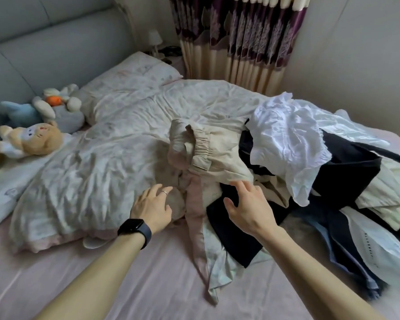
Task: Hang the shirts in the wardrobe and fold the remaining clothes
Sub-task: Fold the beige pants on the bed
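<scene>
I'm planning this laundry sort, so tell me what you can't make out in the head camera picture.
Wardrobe: nowhere in the head view.
Dark garments: largely buried under the white garment and beige trousers; which are shirts, cannot tell.
Clothes pile: its right side is cut off by the frame edge.
Left hand and right hand: open over the pile; touching or hovering is unclear.
Dark objects behind the bedside lamp: too small and dim.

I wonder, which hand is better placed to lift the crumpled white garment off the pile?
Likely the right. The right hand is open over the dark garment, on the same side as the white garment. The left hand is further left, by the beige trousers and the duvet.
</scene>
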The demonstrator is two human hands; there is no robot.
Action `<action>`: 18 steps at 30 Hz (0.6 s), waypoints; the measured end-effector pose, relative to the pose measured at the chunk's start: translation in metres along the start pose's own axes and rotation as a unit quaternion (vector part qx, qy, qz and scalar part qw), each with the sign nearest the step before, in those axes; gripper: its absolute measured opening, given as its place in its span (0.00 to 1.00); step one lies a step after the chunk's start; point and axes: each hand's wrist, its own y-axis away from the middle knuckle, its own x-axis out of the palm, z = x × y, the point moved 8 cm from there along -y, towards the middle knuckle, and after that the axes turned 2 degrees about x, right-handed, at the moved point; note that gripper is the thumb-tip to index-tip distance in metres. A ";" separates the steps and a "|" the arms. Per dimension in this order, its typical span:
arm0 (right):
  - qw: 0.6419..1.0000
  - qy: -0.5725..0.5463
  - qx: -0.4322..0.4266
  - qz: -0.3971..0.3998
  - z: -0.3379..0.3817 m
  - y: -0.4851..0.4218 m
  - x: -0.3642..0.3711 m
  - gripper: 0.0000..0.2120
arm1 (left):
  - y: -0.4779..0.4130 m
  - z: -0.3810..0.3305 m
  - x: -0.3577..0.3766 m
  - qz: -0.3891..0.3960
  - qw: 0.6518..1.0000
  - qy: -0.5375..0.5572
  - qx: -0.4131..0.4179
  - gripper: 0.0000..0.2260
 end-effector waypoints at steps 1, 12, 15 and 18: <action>1.000 0.006 -0.012 -0.012 0.005 -0.017 0.008 0.28 | -0.011 0.010 0.012 0.007 1.000 -0.017 -0.006 0.27; 0.991 0.092 -0.001 -0.094 0.038 -0.145 0.050 0.22 | -0.086 0.112 0.087 0.164 0.981 -0.104 0.005 0.33; 0.988 -0.043 0.055 -0.138 0.029 -0.137 -0.019 0.13 | -0.083 0.093 0.036 0.157 0.987 -0.026 0.017 0.32; 0.969 -0.123 0.068 -0.204 0.042 -0.111 -0.115 0.06 | -0.085 0.051 -0.054 0.074 0.993 0.069 0.054 0.33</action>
